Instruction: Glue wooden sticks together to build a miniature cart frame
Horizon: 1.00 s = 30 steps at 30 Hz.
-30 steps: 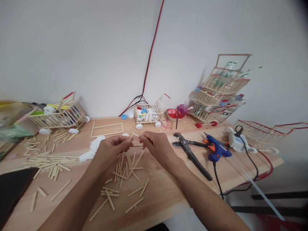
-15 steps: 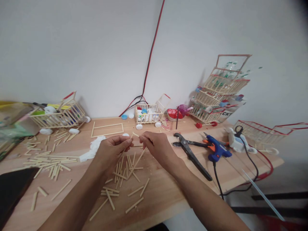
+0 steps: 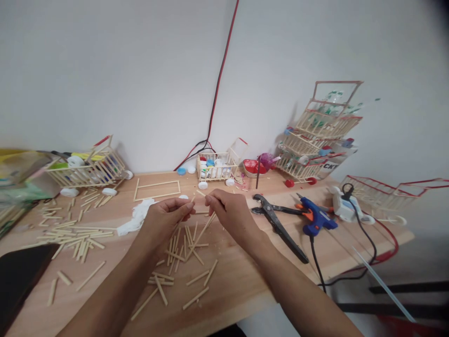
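My left hand point(image 3: 170, 216) is closed in a pinch on a thin wooden stick point(image 3: 192, 198), whose tip pokes up past the thumb. Just to the right, my right hand point(image 3: 228, 209) pinches another short wooden stick point(image 3: 200, 193), its end pointing left toward the first one. A small gap separates the two tips. Below the hands lies a loose heap of cut wooden sticks point(image 3: 182, 248) on the wooden table point(image 3: 238, 290). Behind them is a flat rectangular stick frame point(image 3: 157, 183), with a crumpled white tissue point(image 3: 136, 217) in front of it.
Pliers point(image 3: 277, 224) and a blue glue gun point(image 3: 315, 217) with its cord lie to the right. Small stick carts point(image 3: 217, 167) with bottle-cap wheels stand along the wall, some in a stack point(image 3: 315, 135). A dark flat object point(image 3: 24, 276) sits at the left edge.
The two stick tips have drawn slightly apart, with my right hand shifting a little to the right. Both hands keep their pinch.
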{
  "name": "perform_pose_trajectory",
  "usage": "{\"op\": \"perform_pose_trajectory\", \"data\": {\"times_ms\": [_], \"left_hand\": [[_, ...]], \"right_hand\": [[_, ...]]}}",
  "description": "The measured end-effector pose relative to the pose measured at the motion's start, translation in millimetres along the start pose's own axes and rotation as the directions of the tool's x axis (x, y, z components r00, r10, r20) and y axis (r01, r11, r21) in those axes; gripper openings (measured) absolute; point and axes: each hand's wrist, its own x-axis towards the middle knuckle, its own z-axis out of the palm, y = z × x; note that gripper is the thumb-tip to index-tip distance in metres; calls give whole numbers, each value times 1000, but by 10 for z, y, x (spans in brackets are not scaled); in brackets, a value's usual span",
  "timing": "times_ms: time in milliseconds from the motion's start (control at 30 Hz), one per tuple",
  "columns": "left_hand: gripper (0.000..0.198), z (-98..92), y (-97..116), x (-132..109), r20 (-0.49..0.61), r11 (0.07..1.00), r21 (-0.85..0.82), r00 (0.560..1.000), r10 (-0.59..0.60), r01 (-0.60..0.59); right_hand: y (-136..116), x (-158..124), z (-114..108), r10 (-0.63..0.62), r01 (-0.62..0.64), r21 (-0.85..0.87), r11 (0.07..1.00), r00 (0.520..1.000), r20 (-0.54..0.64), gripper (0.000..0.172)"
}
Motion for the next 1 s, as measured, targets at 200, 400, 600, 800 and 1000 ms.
{"op": "perform_pose_trajectory", "data": {"times_ms": [200,400,600,800,1000], "left_hand": [[26,-3,-20,-6,-5,1000,-12,1000,-13,13],[26,6,-20,7,-1,1000,-31,1000,2,-2],[24,15,6,-4,-7,999,-33,1000,-4,4],[23,9,0,-2,6,1000,-16,1000,11,-11],[23,4,-19,-5,2,1000,-15,1000,15,-15]], "right_hand": [[16,-10,-19,-27,27,-44,999,1000,1,26],[0,-13,-18,-43,44,-58,997,999,30,25],[13,-16,-1,-38,40,-45,998,998,42,26],[23,-18,2,-41,43,-47,998,998,44,28],[17,-14,-3,-31,34,-50,998,998,60,27]]}}
